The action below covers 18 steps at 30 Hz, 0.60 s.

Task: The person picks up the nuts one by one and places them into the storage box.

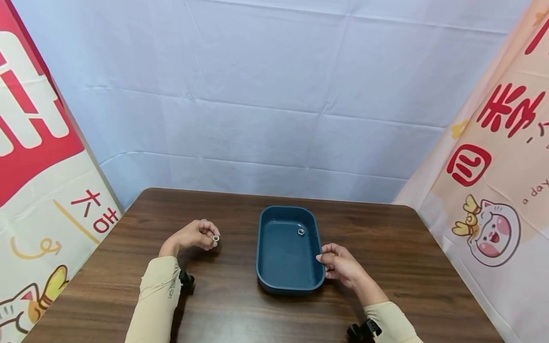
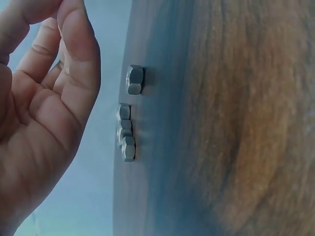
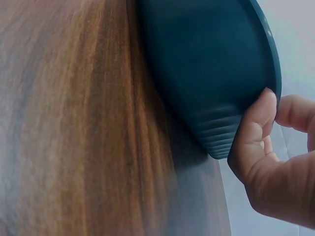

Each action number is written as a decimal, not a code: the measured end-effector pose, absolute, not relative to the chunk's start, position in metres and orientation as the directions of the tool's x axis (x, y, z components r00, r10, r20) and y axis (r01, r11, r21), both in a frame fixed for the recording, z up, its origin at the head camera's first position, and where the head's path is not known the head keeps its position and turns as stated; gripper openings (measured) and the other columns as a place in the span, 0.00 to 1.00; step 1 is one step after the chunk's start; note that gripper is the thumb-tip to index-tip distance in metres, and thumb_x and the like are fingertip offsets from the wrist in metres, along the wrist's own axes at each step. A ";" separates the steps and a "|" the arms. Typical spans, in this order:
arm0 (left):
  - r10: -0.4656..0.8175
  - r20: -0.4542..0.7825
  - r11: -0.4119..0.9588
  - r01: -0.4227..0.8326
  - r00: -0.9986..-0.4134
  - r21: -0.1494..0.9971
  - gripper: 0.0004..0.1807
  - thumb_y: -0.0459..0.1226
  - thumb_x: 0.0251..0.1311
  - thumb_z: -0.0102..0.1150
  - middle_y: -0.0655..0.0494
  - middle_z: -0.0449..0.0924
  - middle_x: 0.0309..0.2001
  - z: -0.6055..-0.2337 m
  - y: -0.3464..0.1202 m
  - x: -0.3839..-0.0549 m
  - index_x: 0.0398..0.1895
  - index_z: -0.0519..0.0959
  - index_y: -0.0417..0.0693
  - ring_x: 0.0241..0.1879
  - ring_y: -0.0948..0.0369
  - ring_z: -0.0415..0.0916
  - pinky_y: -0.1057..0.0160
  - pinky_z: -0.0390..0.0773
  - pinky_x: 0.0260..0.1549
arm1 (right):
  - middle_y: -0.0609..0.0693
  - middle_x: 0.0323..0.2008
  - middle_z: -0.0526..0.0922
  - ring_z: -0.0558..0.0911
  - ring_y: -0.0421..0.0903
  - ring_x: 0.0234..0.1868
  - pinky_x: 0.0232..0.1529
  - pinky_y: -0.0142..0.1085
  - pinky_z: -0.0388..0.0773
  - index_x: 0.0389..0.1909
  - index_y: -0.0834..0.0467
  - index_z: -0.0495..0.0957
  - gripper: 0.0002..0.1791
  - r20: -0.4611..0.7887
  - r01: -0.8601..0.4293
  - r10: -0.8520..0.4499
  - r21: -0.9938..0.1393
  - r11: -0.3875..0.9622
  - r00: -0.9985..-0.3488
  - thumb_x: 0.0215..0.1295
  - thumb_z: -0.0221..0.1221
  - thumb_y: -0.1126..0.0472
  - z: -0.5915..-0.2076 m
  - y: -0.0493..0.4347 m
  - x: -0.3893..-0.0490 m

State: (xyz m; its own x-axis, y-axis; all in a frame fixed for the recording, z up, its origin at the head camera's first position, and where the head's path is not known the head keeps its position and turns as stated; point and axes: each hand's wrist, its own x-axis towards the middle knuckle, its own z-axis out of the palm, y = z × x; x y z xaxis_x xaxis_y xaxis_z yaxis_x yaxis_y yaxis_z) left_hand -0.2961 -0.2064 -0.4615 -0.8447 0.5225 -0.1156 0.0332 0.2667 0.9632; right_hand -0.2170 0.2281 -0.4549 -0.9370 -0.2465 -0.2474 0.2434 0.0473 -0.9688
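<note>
- Currently, the left hand, at lower left of centre in the head view, pinches a nut between thumb and fingertips.
- At lower right of centre, the right hand grips the right rim of the tray, which sits on the table just below mid-frame.
- One loose nut lies inside, toward the tray's upper right corner.
- Other nuts rest on the table, left of centre in the left wrist view.
- Each nut looks metallic: probably hard, light and somewhat slippery, best pinched across opposite flats.
- The tray seems stiff plastic, likely light; its rim suits thumb and fingers.
</note>
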 end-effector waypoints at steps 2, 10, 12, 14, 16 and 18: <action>0.513 -0.106 0.268 0.041 -0.852 0.963 0.12 0.26 0.50 0.62 0.49 0.77 0.26 -0.462 -0.206 -0.295 0.39 0.76 0.29 0.25 0.58 0.73 0.55 0.78 0.29 | 0.50 0.22 0.69 0.70 0.41 0.20 0.19 0.31 0.71 0.47 0.69 0.59 0.18 -0.245 0.240 -0.238 -0.969 0.051 -0.940 0.62 0.54 0.68 -0.455 0.227 -0.216; 0.498 -0.069 0.296 0.095 -0.864 0.950 0.13 0.30 0.50 0.67 0.53 0.75 0.22 -0.465 -0.196 -0.290 0.39 0.79 0.32 0.21 0.61 0.71 0.61 0.77 0.26 | 0.50 0.22 0.71 0.70 0.41 0.20 0.19 0.30 0.71 0.48 0.71 0.59 0.19 -0.245 0.239 -0.225 -0.969 0.054 -0.943 0.61 0.55 0.68 -0.454 0.226 -0.213; 0.483 -0.067 0.298 0.092 -0.873 0.950 0.13 0.29 0.50 0.67 0.53 0.75 0.22 -0.464 -0.192 -0.290 0.39 0.79 0.32 0.21 0.61 0.70 0.61 0.76 0.25 | 0.50 0.22 0.71 0.71 0.41 0.20 0.19 0.30 0.71 0.48 0.71 0.59 0.19 -0.245 0.239 -0.220 -0.970 0.055 -0.944 0.61 0.55 0.68 -0.454 0.226 -0.214; 0.459 -0.068 0.301 0.082 -0.886 0.950 0.14 0.30 0.49 0.67 0.53 0.76 0.22 -0.463 -0.187 -0.290 0.39 0.79 0.32 0.20 0.61 0.70 0.60 0.75 0.25 | 0.50 0.22 0.71 0.71 0.41 0.20 0.19 0.30 0.71 0.48 0.71 0.59 0.19 -0.243 0.237 -0.216 -0.970 0.055 -0.946 0.62 0.55 0.68 -0.453 0.225 -0.214; 0.436 -0.064 0.307 0.082 -0.898 0.948 0.14 0.30 0.49 0.68 0.52 0.76 0.22 -0.461 -0.182 -0.290 0.39 0.79 0.33 0.20 0.61 0.70 0.60 0.75 0.24 | 0.50 0.22 0.71 0.71 0.41 0.20 0.19 0.30 0.71 0.47 0.71 0.59 0.18 -0.243 0.237 -0.211 -0.970 0.055 -0.947 0.62 0.55 0.68 -0.453 0.225 -0.215; 0.421 -0.062 0.314 0.081 -0.905 0.946 0.13 0.31 0.48 0.68 0.52 0.77 0.22 -0.460 -0.177 -0.291 0.38 0.80 0.34 0.20 0.61 0.70 0.61 0.75 0.24 | 0.50 0.22 0.71 0.70 0.41 0.20 0.19 0.30 0.71 0.47 0.70 0.59 0.18 -0.244 0.237 -0.210 -0.970 0.055 -0.947 0.62 0.55 0.68 -0.452 0.225 -0.215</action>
State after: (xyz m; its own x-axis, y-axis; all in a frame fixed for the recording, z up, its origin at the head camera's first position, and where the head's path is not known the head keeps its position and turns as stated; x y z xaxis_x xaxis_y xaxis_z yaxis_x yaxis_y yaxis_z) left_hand -0.2910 -0.1773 -0.4602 -0.9048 0.4212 -0.0623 0.0808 0.3136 0.9461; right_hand -0.2149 0.2250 -0.4522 -0.9467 -0.2104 -0.2438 0.2375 0.0553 -0.9698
